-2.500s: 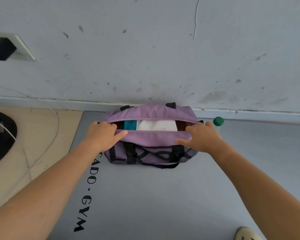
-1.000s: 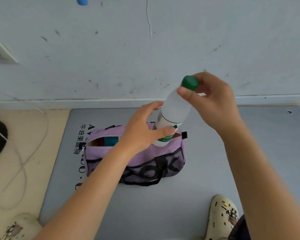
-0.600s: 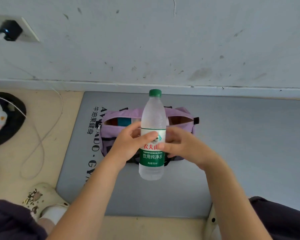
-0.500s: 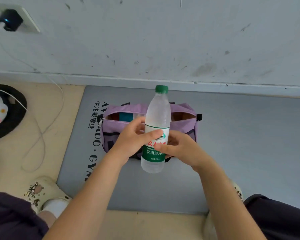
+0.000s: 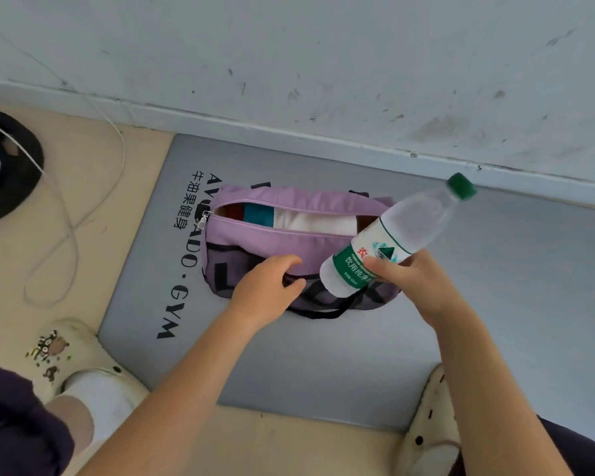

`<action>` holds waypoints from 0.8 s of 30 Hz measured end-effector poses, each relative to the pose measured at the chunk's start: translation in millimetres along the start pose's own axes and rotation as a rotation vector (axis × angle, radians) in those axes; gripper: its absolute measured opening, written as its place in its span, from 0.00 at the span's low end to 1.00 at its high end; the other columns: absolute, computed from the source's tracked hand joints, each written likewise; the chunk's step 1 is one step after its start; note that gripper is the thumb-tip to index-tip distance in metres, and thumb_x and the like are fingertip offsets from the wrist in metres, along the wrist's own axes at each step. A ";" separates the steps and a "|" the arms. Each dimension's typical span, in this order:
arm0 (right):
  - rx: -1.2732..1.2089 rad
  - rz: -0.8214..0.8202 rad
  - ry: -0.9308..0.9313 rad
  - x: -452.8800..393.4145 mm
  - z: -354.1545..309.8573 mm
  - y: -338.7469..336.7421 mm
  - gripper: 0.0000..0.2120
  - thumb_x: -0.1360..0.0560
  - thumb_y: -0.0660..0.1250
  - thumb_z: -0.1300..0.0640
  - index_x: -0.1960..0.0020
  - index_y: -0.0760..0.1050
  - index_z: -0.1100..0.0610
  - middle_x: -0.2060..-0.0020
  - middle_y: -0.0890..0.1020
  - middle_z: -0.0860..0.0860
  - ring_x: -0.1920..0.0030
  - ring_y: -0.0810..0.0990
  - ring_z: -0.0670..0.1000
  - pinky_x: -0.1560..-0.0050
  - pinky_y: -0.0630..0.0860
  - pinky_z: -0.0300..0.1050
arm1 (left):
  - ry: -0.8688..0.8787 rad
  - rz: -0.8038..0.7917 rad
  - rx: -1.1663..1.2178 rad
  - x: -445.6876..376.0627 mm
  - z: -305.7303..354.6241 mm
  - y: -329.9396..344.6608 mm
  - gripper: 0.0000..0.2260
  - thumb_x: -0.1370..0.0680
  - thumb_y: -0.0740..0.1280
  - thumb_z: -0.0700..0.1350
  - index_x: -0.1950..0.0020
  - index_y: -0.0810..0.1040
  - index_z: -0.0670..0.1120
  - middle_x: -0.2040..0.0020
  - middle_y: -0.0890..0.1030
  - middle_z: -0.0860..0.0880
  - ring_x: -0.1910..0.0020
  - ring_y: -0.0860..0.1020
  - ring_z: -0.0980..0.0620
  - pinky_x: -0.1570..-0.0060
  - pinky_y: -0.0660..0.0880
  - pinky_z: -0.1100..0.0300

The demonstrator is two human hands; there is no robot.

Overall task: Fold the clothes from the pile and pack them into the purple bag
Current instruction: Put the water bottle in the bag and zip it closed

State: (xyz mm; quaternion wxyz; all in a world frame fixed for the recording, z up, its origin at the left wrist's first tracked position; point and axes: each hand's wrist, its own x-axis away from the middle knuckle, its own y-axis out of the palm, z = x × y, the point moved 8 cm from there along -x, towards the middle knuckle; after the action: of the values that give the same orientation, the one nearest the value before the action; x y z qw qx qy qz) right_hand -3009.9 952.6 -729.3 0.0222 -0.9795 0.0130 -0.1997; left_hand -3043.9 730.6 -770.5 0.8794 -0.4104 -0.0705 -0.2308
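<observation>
Purple bag point(image 5: 261, 240) lies unzipped on the grey mat point(image 5: 323, 365), folded clothes point(image 5: 289, 219) inside. Right hand point(image 5: 416, 283) grasps a tilted water bottle point(image 5: 392, 238) over the bag's right end; left hand point(image 5: 268, 290), fingers loosely curled, rests on its near side.

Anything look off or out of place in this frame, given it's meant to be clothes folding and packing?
Yes: the right hand holds a capped water bottle, tilted over the open purple bag, not clothing. No clothes pile is in view. The left hand rests on the bag's front. Nothing is spilled.
</observation>
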 end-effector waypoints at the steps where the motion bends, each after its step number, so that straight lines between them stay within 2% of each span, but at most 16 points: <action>1: 0.029 -0.023 -0.010 -7.6 -4.6 4.4 0.23 0.34 0.78 0.52 0.41 0.79 0.53 0.46 0.85 0.49 0.46 0.84 0.50 0.49 0.81 0.43 | 0.003 0.040 0.002 1.6 -2.6 0.7 0.12 0.22 0.68 0.50 0.39 0.79 0.51 0.47 0.78 0.55 0.54 0.77 0.54 0.52 0.75 0.57; 4: 0.148 -0.092 -0.004 -35.4 -15.1 21.1 0.22 0.33 0.78 0.48 0.41 0.79 0.52 0.47 0.85 0.47 0.45 0.84 0.49 0.44 0.79 0.49 | 0.070 0.158 0.080 6.7 -1.9 -1.9 0.04 0.23 0.71 0.45 0.51 0.84 0.47 0.56 0.79 0.52 0.62 0.77 0.54 0.57 0.75 0.57; 7: 0.227 -0.234 0.030 -60.2 -19.6 45.4 0.20 0.32 0.75 0.43 0.43 0.80 0.47 0.47 0.85 0.45 0.46 0.84 0.46 0.42 0.76 0.48 | 0.155 0.233 0.168 13.0 0.4 -4.6 0.02 0.26 0.74 0.40 0.56 0.84 0.42 0.59 0.81 0.49 0.63 0.78 0.53 0.58 0.78 0.56; 10: 0.293 -0.385 0.079 -80.1 -15.9 65.9 0.16 0.31 0.73 0.42 0.44 0.81 0.44 0.46 0.84 0.43 0.45 0.83 0.43 0.43 0.73 0.43 | 0.177 0.260 0.212 19.2 -5.0 -3.2 0.03 0.27 0.75 0.39 0.56 0.84 0.40 0.59 0.81 0.48 0.61 0.79 0.51 0.57 0.79 0.53; 15: 0.282 -0.513 0.180 -104.9 2.5 74.2 0.22 0.29 0.74 0.47 0.36 0.76 0.49 0.41 0.82 0.47 0.40 0.81 0.48 0.34 0.71 0.51 | 0.188 0.298 0.271 25.6 -15.3 -2.1 0.02 0.28 0.75 0.38 0.56 0.85 0.42 0.58 0.83 0.51 0.60 0.80 0.53 0.58 0.79 0.54; 19: 0.248 -0.596 0.218 -111.0 7.0 82.2 0.24 0.27 0.74 0.51 0.33 0.74 0.51 0.39 0.81 0.48 0.38 0.79 0.49 0.37 0.75 0.43 | 0.194 0.318 0.306 23.4 -17.8 -2.8 0.03 0.28 0.75 0.38 0.55 0.85 0.42 0.57 0.83 0.50 0.60 0.80 0.53 0.57 0.79 0.55; 24: 0.321 -0.537 0.190 -107.9 0.2 76.3 0.24 0.29 0.74 0.48 0.35 0.75 0.50 0.40 0.82 0.47 0.38 0.80 0.48 0.32 0.71 0.53 | 0.191 0.319 0.334 22.7 -17.1 -5.7 0.04 0.28 0.75 0.38 0.54 0.86 0.43 0.57 0.83 0.51 0.59 0.80 0.55 0.56 0.79 0.56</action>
State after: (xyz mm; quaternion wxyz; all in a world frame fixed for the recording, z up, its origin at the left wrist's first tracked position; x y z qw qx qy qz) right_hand -3110.4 880.1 -775.3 0.1217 -0.9089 -0.2753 -0.2884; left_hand -3027.6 706.6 -770.7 0.9630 -0.2415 0.0416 -0.1120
